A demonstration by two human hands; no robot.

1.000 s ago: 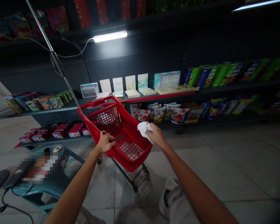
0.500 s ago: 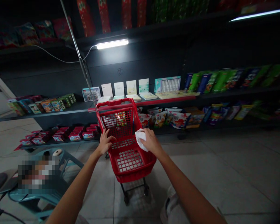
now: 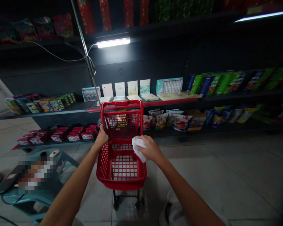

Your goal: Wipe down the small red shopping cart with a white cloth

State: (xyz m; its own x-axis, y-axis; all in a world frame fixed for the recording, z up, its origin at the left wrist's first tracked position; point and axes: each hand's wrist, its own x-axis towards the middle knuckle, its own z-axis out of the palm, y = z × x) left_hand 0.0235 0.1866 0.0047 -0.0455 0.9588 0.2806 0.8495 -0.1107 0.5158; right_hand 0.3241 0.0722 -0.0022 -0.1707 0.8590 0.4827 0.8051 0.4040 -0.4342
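Red cart (image 3: pixel 121 181): far-left rim clasped by left grip (image 3: pixel 101 138); white cloth (image 3: pixel 136 147) clamped in right grip (image 3: pixel 152 150) against right rim.

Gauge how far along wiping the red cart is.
Done: cannot tell; the plastic shows no clean-versus-dirty difference. In hand: the right hand presses a white cloth on the right rim of the red cart, while the left hand grips the left rim. Left: likely the handle, far wall and floor grid, none touched by the cloth.
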